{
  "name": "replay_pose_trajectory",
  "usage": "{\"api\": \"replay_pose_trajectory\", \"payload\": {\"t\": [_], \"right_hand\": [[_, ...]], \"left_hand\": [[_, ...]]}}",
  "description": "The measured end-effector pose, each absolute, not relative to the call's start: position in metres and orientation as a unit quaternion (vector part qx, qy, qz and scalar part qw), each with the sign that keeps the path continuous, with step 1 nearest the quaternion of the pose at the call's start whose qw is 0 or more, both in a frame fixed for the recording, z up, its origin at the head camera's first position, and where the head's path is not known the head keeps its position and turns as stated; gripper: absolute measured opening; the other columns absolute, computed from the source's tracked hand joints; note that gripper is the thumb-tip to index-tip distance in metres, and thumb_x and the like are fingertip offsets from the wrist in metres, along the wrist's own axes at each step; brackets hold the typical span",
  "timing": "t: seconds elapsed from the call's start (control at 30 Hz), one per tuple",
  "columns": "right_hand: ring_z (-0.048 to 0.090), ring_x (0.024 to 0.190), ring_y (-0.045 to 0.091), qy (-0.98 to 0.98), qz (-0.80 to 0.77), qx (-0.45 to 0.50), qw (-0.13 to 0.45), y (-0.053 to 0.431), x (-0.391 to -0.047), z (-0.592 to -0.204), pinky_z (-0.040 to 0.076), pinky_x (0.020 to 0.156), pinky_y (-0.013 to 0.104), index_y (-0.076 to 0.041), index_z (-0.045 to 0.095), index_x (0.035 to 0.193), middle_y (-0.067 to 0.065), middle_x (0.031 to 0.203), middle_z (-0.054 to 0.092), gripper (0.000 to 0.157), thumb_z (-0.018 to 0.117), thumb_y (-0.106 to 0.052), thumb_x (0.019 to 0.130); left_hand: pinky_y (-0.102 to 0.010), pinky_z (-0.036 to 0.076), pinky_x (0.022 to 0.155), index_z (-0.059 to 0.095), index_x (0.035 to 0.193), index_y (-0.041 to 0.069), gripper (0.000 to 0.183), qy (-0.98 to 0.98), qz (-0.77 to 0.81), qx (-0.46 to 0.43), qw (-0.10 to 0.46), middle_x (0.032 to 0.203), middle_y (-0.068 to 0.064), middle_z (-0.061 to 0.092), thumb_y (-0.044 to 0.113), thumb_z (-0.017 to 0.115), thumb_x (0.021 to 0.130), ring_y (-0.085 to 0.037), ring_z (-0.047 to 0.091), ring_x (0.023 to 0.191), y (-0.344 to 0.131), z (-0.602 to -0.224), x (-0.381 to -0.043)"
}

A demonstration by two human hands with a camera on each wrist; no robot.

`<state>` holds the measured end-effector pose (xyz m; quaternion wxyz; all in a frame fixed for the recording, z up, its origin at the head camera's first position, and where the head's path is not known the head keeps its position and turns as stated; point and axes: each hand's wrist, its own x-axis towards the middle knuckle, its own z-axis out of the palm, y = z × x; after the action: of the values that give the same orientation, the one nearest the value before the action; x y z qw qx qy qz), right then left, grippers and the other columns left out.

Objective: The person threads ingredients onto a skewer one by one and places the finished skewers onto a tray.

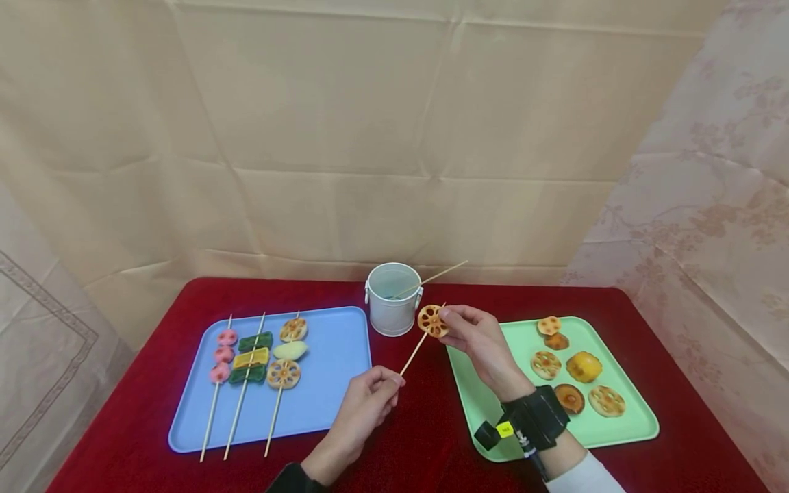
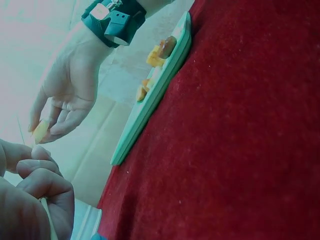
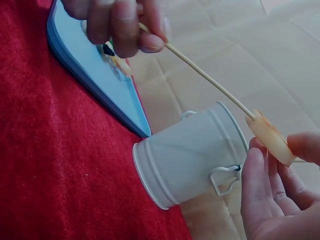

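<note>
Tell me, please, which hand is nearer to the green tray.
Right: the right hand appears over the left edge of the green tray; the left hand is farther away, near the blue tray.

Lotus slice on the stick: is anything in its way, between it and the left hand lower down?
Nothing visible is. The right hand pinches the lotus slice; from there to the left hand's grip, the stick is bare. The white bucket stands off that line.
</note>
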<state>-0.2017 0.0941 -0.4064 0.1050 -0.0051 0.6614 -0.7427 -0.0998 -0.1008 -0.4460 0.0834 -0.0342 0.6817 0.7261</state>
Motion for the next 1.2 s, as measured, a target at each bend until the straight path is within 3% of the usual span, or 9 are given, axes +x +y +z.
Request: {"api": "replay_pose_trajectory", "payload": {"t": [0.47,0.87,1.2], "right_hand": [[0.066,0.085,0.025,0.719,-0.686,-0.043,0.107,0.086,-0.191,-0.411,0.055,0.075,0.033,0.004,0.065,0.109,0.012,0.095,0.07,0.042,0.073,-0.029,0.085],[0.066,0.082,0.021,0.726,-0.671,-0.068,0.137,0.076,-0.181,-0.417,0.055,0.075,0.034,0.005,0.064,0.107,0.012,0.092,0.07,0.037,0.071,-0.024,0.086],[0.066,0.082,0.02,0.733,-0.661,-0.087,0.136,0.078,-0.181,-0.418,0.055,0.077,0.035,0.005,0.064,0.109,0.014,0.095,0.069,0.04,0.07,-0.028,0.087]], "left_hand": [[-0.017,0.03,0.044,0.061,0.104,-0.01,0.026,0.683,0.726,-0.053,0.052,0.066,0.001,0.053,0.013,0.055,0.093,-0.005,0.038,0.049,-0.091,-0.44,-0.107],[-0.019,0.031,0.044,0.062,0.099,-0.005,0.022,0.687,0.723,-0.06,0.039,0.066,0.0,0.054,0.015,0.057,0.092,-0.008,0.04,0.051,-0.087,-0.439,-0.114],[-0.019,0.032,0.044,0.06,0.099,-0.009,0.029,0.687,0.723,-0.062,0.034,0.065,0.0,0.053,0.019,0.059,0.093,-0.007,0.04,0.051,-0.087,-0.44,-0.115]]}}
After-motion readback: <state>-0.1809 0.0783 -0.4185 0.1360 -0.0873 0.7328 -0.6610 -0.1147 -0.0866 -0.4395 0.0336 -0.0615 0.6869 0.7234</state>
